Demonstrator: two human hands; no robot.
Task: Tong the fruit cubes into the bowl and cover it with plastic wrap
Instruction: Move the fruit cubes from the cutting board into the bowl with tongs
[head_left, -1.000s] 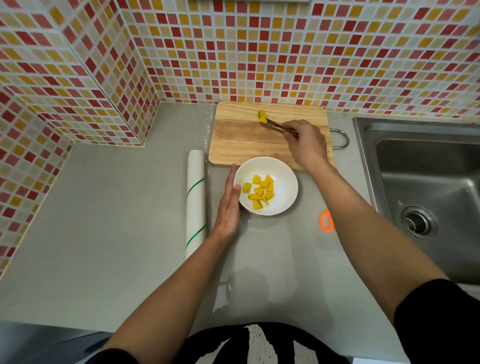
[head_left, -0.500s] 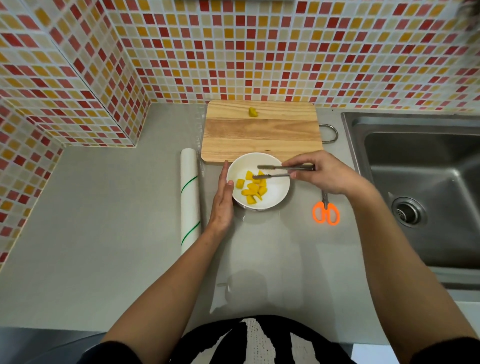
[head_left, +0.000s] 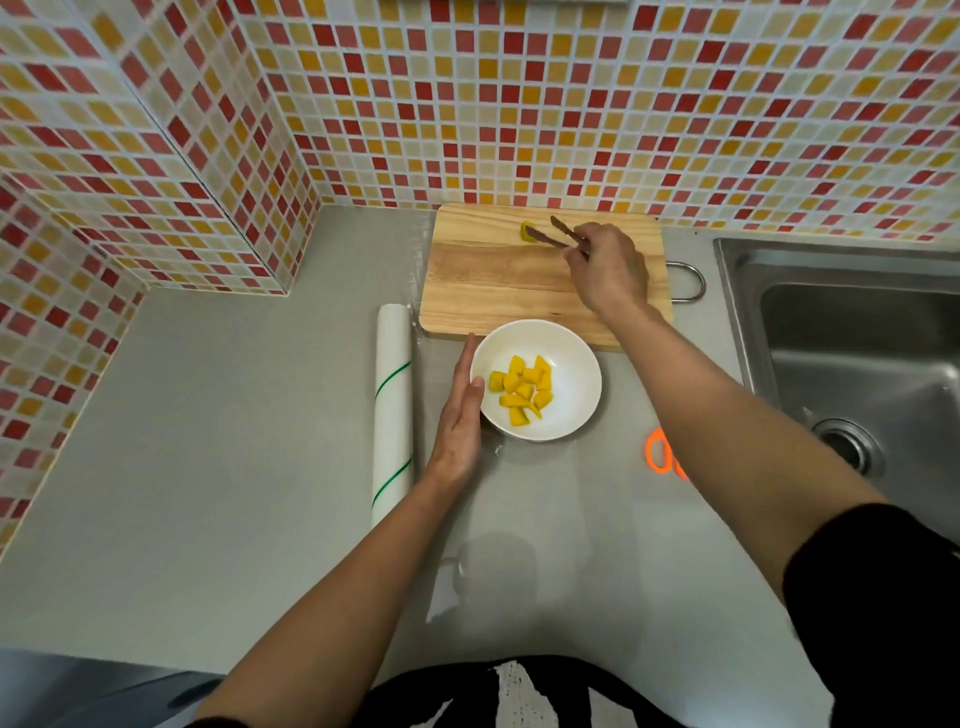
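A white bowl (head_left: 574, 374) holds several yellow fruit cubes (head_left: 522, 388) on the grey counter, in front of a wooden cutting board (head_left: 483, 283). One yellow cube (head_left: 529, 231) lies near the board's far edge. My right hand (head_left: 608, 267) grips metal tongs (head_left: 561, 236); their tips are spread apart, one tip touching the cube. My left hand (head_left: 460, 415) rests flat, fingers together, against the bowl's left side. A roll of plastic wrap (head_left: 393, 405) lies left of that hand, with a clear sheet pulled out under the bowl.
Orange-handled scissors (head_left: 661, 451) lie right of the bowl, partly hidden by my right forearm. A steel sink (head_left: 852, 353) takes up the right side. Tiled walls close off the back and the left corner.
My right hand has carried the tongs from over the bowl back to the far edge of the board, up to the last cube. The left hand has stayed by the bowl.
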